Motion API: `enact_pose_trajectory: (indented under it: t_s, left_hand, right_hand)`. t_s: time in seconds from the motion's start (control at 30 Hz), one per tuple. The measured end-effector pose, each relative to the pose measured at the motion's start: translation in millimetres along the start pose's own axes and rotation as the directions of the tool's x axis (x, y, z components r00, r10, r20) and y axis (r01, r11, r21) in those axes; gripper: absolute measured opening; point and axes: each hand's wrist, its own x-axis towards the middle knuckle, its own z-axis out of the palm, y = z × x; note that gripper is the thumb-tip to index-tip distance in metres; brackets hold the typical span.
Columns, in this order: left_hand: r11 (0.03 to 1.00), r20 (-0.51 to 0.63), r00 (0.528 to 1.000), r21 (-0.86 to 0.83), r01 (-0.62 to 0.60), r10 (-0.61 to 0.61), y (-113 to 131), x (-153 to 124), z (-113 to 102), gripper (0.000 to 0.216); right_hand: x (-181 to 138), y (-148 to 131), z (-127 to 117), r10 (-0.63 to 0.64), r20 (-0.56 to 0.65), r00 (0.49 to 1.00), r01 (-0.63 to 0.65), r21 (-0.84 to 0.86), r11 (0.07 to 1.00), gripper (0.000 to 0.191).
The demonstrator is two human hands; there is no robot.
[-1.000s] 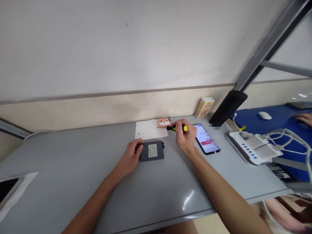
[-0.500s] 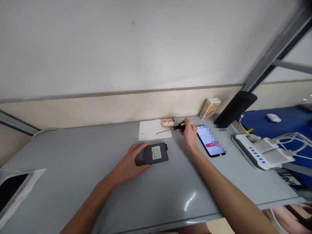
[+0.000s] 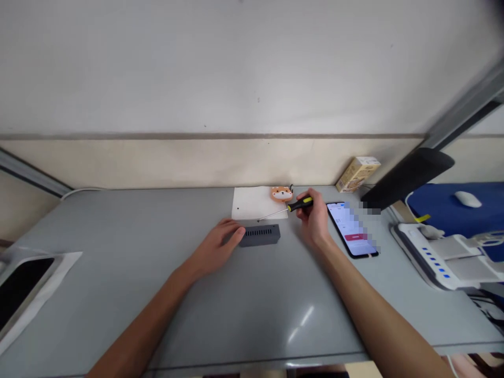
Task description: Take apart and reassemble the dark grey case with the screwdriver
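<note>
A small dark grey box (image 3: 260, 235) stands on its edge on the grey table (image 3: 118, 273), its vented side facing me. My left hand (image 3: 218, 247) grips its left end with curled fingers. My right hand (image 3: 315, 220) pinches a screwdriver (image 3: 293, 207) with a black and yellow handle. Its thin shaft points left and down, and the tip rests near the top of the box. Behind the box lies a white sheet of paper (image 3: 252, 203) with an orange animal-shaped trinket (image 3: 281, 193) at its right corner.
A lit phone (image 3: 352, 229) lies right of my right hand. A small yellow carton (image 3: 357, 174) stands by the wall. A white power strip (image 3: 437, 257) with plugs sits at the right. At the far left a dark tablet (image 3: 19, 283) rests on white wrapping.
My left hand has tipped the box from flat, label up, onto its edge. My right hand has turned the screwdriver so its tip points toward the box. The view has shifted left.
</note>
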Motion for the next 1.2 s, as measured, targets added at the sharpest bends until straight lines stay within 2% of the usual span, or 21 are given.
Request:
enact_pose_trajectory:
  t_s: [0.17,0.3,0.4,0.5,0.67,0.87,0.97,1.07,1.2]
  left_hand:
    - [0.993,-0.085,0.996,-0.117,0.014,-0.024,0.5,-4.5,7.8,0.042]
    - [0.98,-0.235,0.972,-0.194,-0.047,0.0,6.3,-10.3,9.0,0.04]
    - [0.979,-0.347,0.936,-0.163,-0.123,0.06,9.7,-12.6,11.2,0.034]
    - [0.983,-0.409,0.9,-0.027,-0.181,0.154,9.8,-15.6,15.6,0.026]
    - [0.959,-0.442,0.854,0.192,-0.209,0.274,6.7,-20.9,22.3,0.025]
    - [0.937,-0.451,0.849,0.325,-0.13,0.274,2.6,-23.2,27.2,0.028]
    - [0.908,-0.447,0.837,0.397,-0.13,0.316,2.5,-23.8,28.8,0.03]
    - [0.882,-0.408,0.839,0.442,-0.163,0.36,3.0,-23.3,29.1,0.029]
    - [0.895,-0.404,0.849,0.416,-0.161,0.34,2.9,-21.6,28.4,0.029]
  right_hand:
    - [-2.8,10.0,1.0,0.011,0.088,0.996,-0.003,-0.1,0.995,0.039]
    - [-4.4,16.7,1.8,0.013,0.129,0.992,0.008,-0.16,0.987,0.041]
    - [-7.7,19.1,3.2,0.032,0.145,0.989,-0.004,-0.187,0.982,0.042]
    - [-11.5,19.9,4.7,0.043,0.149,0.988,-0.012,-0.203,0.979,0.044]
    - [-13.2,18.8,5.9,0.044,0.133,0.99,-0.017,-0.197,0.98,0.044]
    - [-12.3,18.3,6.3,0.023,0.108,0.994,-0.002,-0.194,0.981,0.04]
    - [-12.8,18.7,6.3,-0.002,0.114,0.993,0.024,-0.192,0.981,0.039]
    - [-12.8,18.9,5.6,-0.031,0.129,0.991,0.056,-0.196,0.979,0.04]
    - [-10.8,18.5,4.1,-0.055,0.14,0.989,0.085,-0.219,0.972,0.042]
